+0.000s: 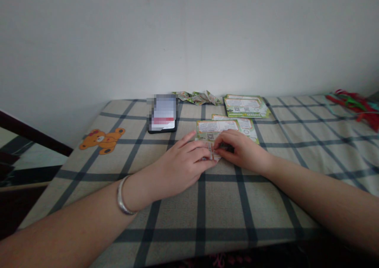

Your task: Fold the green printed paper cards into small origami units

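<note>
Steadying a printed slip (pixel 211 151) just below the frame's centre, the left hand (pixel 185 161) rests loosely splayed upon it while the right hand (pixel 240 149) pinches its edge, seemingly to prevent shifting.

The left forearm (pixel 77 224) is slanting in from the lower left, and the left hand (pixel 185 163) is lying palm down, its farthest finger standing apart from the rest. The right forearm (pixel 316 189) is slanting in from the right, and the right hand (pixel 241 149) is resting just beside the left, its fingers bending inward.
</note>
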`<act>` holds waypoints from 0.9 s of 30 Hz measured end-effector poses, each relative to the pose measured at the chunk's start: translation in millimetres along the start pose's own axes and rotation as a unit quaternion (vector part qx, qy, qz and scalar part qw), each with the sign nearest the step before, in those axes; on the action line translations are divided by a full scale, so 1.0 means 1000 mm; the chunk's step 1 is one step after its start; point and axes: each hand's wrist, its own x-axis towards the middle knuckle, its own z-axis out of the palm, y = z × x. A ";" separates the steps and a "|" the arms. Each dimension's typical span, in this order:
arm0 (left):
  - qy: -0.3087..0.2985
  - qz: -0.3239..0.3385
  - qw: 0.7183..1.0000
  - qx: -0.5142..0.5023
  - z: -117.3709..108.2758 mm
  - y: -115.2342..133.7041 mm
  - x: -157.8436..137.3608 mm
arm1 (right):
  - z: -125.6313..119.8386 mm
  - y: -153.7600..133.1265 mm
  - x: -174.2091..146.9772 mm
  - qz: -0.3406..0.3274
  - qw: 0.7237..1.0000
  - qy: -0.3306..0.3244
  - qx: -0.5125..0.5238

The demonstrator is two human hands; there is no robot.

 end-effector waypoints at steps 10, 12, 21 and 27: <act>-0.009 0.009 1.000 -0.007 -0.001 -0.001 0.000 | -0.018 0.004 -0.006 -0.046 0.997 -0.054 0.001; -0.011 0.009 1.000 -0.011 -0.001 -0.001 0.000 | -0.017 0.006 -0.007 -0.048 0.998 -0.051 0.000; -0.004 0.015 1.000 -0.023 -0.001 -0.002 0.000 | -0.014 0.005 -0.008 -0.038 0.999 -0.039 -0.006; -0.012 0.016 1.000 -0.016 -0.001 -0.002 0.000 | -0.015 0.004 -0.007 -0.010 0.999 -0.026 -0.016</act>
